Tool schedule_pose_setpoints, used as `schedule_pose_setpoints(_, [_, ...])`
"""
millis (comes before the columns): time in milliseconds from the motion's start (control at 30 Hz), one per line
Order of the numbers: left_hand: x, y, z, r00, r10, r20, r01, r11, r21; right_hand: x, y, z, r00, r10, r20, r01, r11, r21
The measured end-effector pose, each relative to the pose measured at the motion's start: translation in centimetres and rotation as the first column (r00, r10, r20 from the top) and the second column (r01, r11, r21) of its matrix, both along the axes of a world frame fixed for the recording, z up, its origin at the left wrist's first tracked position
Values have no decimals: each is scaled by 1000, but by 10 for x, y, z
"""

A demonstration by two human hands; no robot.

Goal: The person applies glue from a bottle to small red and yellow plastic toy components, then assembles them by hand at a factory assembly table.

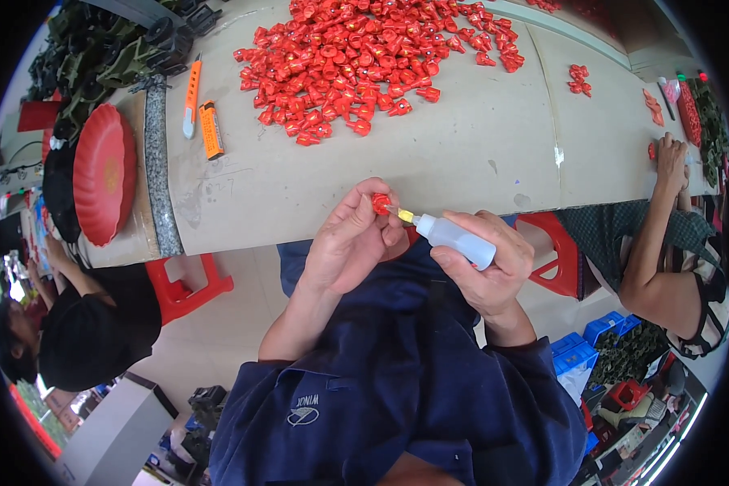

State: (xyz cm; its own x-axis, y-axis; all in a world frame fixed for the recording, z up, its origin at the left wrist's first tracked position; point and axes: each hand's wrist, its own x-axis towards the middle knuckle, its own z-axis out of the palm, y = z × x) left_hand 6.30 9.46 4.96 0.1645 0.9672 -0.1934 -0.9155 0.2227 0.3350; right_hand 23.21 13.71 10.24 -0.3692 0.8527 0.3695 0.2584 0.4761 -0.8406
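Between the thumb and fingers of my left hand (350, 243) is a small red plastic part (380, 203), held just off the table's near edge. My right hand (494, 261) is wrapped round a translucent white squeeze bottle (459, 240) with a yellow collar and a thin nozzle. The bottle lies tilted, its nozzle pointing left at the red part. Whether the tip touches the part is too fine to tell. Beyond my hands, a large heap of similar red parts (348, 69) covers the far middle of the table.
On the table's left lie an orange utility knife (192, 97), an orange-and-black box (211, 130) and a red scalloped tray (105, 174). Dark green parts (121, 65) pile up at far left. Co-workers sit on both sides; one's hand (671, 162) handles parts at right. Red stools (188, 287) flank me.
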Motion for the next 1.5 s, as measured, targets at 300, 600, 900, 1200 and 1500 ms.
schedule_pose_setpoints(300, [1,1,0,999,-38,20,38,999,25,0,0,-2,1000,-8,0,8,1000,-18])
schedule_pose_setpoints(600, [0,2,0,999,0,-46,2,998,59,2,-1,0,1000,17,-10,-17,1000,-9])
schedule_pose_setpoints(900, [-2,2,0,990,57,-133,-39,990,133,4,-3,1,1000,6,7,-6,999,-31])
schedule_pose_setpoints(1200, [-2,2,1,984,115,-140,-99,989,113,10,1,0,982,-81,-169,39,970,-239])
schedule_pose_setpoints(1500, [-6,-8,-1,977,111,-181,-112,994,5,-26,53,-38,997,-76,-21,73,991,-112])
